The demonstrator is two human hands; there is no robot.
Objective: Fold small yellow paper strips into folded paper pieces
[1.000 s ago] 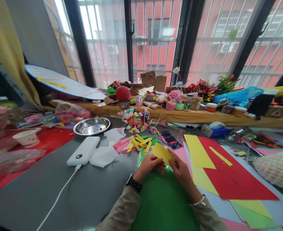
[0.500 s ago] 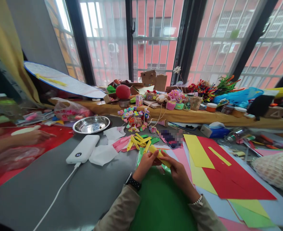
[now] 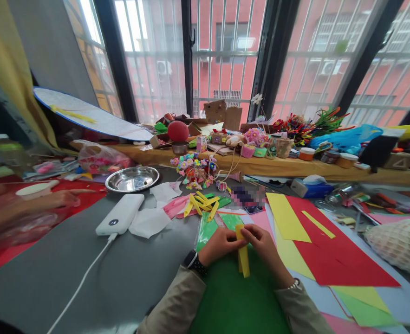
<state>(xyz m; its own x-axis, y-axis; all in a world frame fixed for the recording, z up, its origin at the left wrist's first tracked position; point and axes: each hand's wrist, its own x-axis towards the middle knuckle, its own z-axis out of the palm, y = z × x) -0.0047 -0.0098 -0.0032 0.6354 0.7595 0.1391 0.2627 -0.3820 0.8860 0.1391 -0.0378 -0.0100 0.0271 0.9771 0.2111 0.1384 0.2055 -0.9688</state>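
A folded yellow paper strip (image 3: 244, 262) hangs upright between my hands, its lower ends slightly apart. My left hand (image 3: 222, 242) pinches it from the left, near the upper part. From the right, my right hand (image 3: 259, 239) grips its top edge with thumb and fingers. Below the strip is a dark green surface (image 3: 237, 301). Just beyond my hands lie a green packet (image 3: 206, 232) and a pile of folded yellow paper pieces (image 3: 201, 202), with pink paper (image 3: 177, 207) beside them.
On the left are a white power bank (image 3: 120, 214) with a cable, a steel plate (image 3: 132, 178) and another person's hand (image 3: 60, 199) over red material. Red card (image 3: 347, 260) and yellow sheets (image 3: 288, 218) lie at right. Crafts crowd the sill (image 3: 277, 167).
The yellow paper strip has turned from lying slantwise to hanging upright. Both my hands have come lower and closer together. The other person's hand at left has shifted slightly right.
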